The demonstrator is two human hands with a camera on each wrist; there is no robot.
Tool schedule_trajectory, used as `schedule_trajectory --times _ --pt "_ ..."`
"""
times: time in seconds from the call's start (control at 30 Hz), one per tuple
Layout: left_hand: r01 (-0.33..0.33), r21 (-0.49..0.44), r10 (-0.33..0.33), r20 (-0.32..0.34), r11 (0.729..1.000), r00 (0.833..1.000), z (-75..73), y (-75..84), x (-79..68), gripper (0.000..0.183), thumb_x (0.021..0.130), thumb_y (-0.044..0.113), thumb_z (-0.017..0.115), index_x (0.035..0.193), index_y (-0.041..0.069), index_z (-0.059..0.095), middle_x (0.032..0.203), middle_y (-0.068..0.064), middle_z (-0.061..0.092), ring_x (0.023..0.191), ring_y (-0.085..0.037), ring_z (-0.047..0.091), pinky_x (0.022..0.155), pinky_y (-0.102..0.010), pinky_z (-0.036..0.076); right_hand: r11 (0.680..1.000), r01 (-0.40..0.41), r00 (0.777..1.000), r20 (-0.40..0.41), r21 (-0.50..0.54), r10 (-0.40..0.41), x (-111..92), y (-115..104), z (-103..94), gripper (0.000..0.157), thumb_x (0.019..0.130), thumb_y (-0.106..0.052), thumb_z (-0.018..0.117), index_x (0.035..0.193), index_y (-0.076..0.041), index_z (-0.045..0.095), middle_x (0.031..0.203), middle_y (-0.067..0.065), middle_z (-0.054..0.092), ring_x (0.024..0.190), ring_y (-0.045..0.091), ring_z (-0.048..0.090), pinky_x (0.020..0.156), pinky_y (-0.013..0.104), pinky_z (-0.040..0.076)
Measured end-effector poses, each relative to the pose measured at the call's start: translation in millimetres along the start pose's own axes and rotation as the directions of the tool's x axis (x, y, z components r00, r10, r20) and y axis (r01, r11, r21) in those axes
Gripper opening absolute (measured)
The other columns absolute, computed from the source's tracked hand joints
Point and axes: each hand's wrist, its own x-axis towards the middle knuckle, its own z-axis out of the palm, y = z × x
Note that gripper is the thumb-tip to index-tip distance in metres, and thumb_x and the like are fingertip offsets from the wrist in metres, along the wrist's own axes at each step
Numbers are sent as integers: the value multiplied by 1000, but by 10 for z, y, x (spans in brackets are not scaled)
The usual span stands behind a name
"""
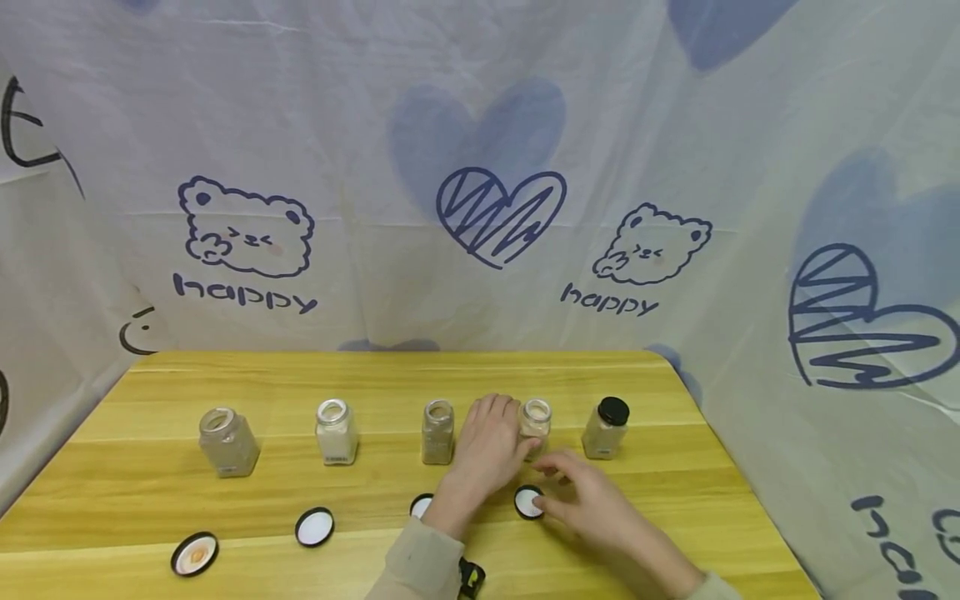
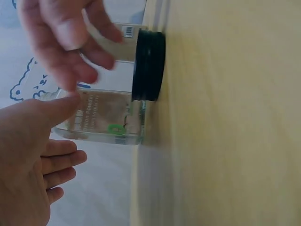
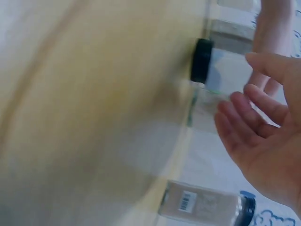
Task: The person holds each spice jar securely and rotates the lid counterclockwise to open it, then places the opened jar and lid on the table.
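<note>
A clear glass jar of onion powder (image 1: 536, 414), its mouth uncovered, stands right of centre on the table. My left hand (image 1: 486, 442) is along its left side, thumb at the front near the glass and the other fingers extended. In the left wrist view the jar's label (image 2: 91, 113) shows between the thumb and the table. A black lid with a white lining (image 1: 528, 502) stands out on the tabletop in front of this jar. Just right of the lid, my right hand (image 1: 596, 504) has its fingers loosely bent with nothing held; its fingertips overlap the lid's edge in the head view.
To the left stand three uncapped jars: one far left (image 1: 228, 446), one pale-filled (image 1: 337, 433), one darker (image 1: 438, 433). A black-capped jar (image 1: 606, 429) stands at the right. Lids lie in front (image 1: 194, 554), (image 1: 314, 527), (image 1: 420, 504). A small black object (image 1: 470, 577) sits near the left sleeve.
</note>
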Motion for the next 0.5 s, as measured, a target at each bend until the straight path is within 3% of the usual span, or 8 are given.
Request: schedule_trajectory --times 0.07,0.13,0.23,0.33,0.43,0.5 --pt "4 2 -4 -8 1000 1000 -33 -2 -5 67 98 54 67 138 0 59 134 -11 62 131 -28 53 117 -43 41 998 58 994 -91 -22 -59 2 -14 -44 34 89 -9 81 121 -4 69 116 6 69 103 25 66 86 40 61" --pt "5 4 -5 -27 1000 1000 -79 0 -3 69 99 55 65 140 0 58 137 -12 61 133 -28 52 118 -44 40 992 110 973 -197 -63 -121 7 -25 -98 33 88 -6 82 120 -5 70 116 6 70 102 23 67 82 39 62" --pt "6 -9 -7 -71 1000 997 -165 19 3 70 100 56 62 143 2 56 142 -11 59 136 -28 50 120 -44 38 985 142 925 -341 -98 -167 9 -46 -200 33 87 -2 81 119 -7 70 115 3 69 98 19 67 79 34 62" --pt "1 -45 -5 -102 999 995 -268 76 10 69 101 55 62 146 3 54 145 -10 56 139 -27 47 122 -44 35 981 167 863 -467 -100 -195 15 -43 -330 35 87 5 79 119 -5 70 114 4 68 96 19 66 79 26 60" --pt "-16 -60 8 -129 998 992 -358 169 9 69 101 55 62 147 4 53 146 -9 56 140 -27 46 122 -43 35 978 179 803 -559 -106 -208 28 9 -473 35 87 10 77 119 -1 70 111 10 68 95 23 65 81 19 56" --pt "-31 -51 23 -145 998 989 -390 244 9 68 102 55 61 146 5 54 145 -8 56 139 -26 47 122 -43 36 983 149 781 -597 -105 -182 41 72 -560 32 88 10 75 119 1 70 109 14 68 96 25 63 82 16 54"
